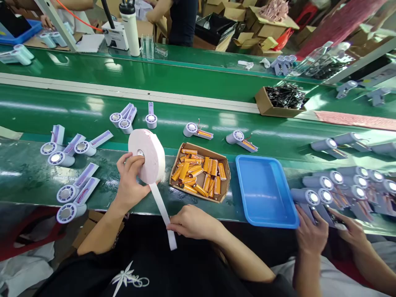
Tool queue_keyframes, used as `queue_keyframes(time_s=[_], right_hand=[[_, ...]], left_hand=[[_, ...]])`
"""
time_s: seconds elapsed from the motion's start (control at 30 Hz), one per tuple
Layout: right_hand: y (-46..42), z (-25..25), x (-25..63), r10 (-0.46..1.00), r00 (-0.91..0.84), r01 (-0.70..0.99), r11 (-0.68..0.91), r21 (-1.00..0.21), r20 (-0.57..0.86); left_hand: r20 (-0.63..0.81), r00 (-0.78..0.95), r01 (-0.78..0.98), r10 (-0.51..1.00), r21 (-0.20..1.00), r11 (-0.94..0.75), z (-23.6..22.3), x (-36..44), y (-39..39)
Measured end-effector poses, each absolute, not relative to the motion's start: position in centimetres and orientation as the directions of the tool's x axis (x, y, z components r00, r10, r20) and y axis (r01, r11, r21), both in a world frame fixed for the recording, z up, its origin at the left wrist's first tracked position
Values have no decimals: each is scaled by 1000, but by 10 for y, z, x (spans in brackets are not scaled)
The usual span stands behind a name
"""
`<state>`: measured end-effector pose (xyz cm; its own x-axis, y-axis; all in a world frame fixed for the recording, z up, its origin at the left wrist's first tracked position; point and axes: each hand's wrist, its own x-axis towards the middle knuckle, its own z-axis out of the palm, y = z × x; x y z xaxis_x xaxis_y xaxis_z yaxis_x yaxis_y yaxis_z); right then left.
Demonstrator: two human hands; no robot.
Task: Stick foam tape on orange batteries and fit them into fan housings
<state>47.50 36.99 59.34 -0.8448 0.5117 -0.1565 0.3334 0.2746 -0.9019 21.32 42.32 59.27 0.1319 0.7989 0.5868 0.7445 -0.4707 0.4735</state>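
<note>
My left hand is closed round a big roll of white foam tape, held upright above the green bench. A strip of tape runs down from the roll to my right hand, which pinches it near my lap; the loose end hangs past the fingers. Just right of the roll sits a cardboard box of orange cylindrical cells.
An empty blue tray lies right of the box. Lilac fan housings lie at the left, on the conveyor and piled at the right, where another person's hands handle one. A box of black parts stands behind.
</note>
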Motion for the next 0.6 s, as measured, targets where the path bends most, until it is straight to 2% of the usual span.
queue_keyframes(time_s=[0.07, 0.13, 0.17, 0.23, 0.3, 0.37, 0.4, 0.47, 0.53, 0.6], right_hand=[[378, 592, 479, 531, -812, 432, 267, -862, -242], [393, 591, 487, 703, -661, 544, 208, -813, -263], [403, 590, 491, 818, -522, 636, 186, -749, -241], [424, 585, 494, 966, -220, 847, 119, -519, -138], [443, 575, 491, 997, -46, 958, 28, -287, -55], [454, 565, 487, 999, 12, 977, -21, -213, -39], [458, 561, 485, 999, 7, 971, -17, -238, -43], [461, 556, 484, 997, -45, 927, 16, -375, -67], [459, 559, 490, 993, -97, 812, 41, -583, -65], [453, 569, 500, 995, -98, 588, 47, -807, -14]], left_hand=[[553, 104, 732, 827, 520, -440, 588, 205, 422], [529, 111, 727, 842, 534, -431, 583, 203, 417], [521, 123, 727, 844, 532, -434, 581, 204, 415], [513, 160, 729, 843, 515, -452, 577, 208, 410], [496, 197, 733, 845, 498, -463, 573, 214, 407], [470, 228, 744, 853, 481, -464, 568, 219, 406], [466, 240, 751, 852, 467, -467, 566, 221, 406], [488, 262, 772, 833, 411, -484, 562, 222, 407], [534, 300, 792, 790, 322, -518, 560, 221, 408], [570, 343, 805, 747, 231, -546, 561, 219, 410]])
